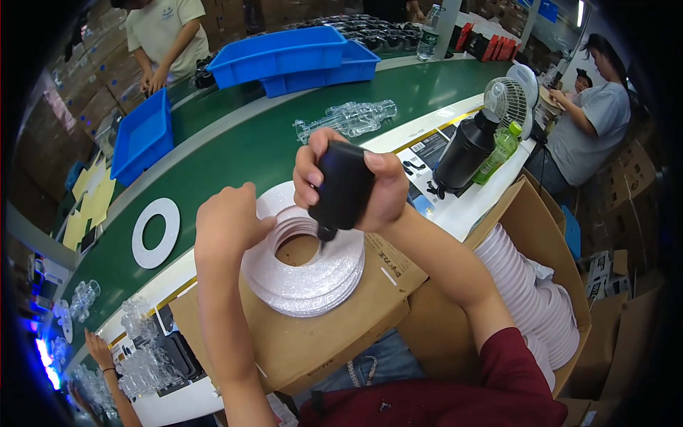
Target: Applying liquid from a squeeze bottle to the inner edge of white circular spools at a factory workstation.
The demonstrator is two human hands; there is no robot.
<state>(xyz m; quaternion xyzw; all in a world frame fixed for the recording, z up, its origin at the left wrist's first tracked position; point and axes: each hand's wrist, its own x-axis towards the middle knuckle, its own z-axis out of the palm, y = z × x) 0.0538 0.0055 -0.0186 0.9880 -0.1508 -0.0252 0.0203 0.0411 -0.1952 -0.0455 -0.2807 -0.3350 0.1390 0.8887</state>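
My right hand (377, 188) is wrapped round a black handheld tool (345, 185) with a rounded body. The tool is tilted, and its small nozzle end points down over the hole of a stack of glossy white flat rings (306, 288). At the stack's left edge, my left hand (231, 217) is closed with the thumb against a white ring; its other fingertips are partly hidden. The upper rings sit slightly offset from those below. Under the stack is a brown cardboard box (284, 349), in front of my body.
One white ring (156, 233) lies on the green conveyor belt (220, 156), near clear plastic-wrapped parts (348, 119). Blue bins (277, 57) stand beyond. A black bottle (466, 153), a green bottle (498, 153) and a fan (509, 99) stand right. An open carton (544, 235) holds several white rings.
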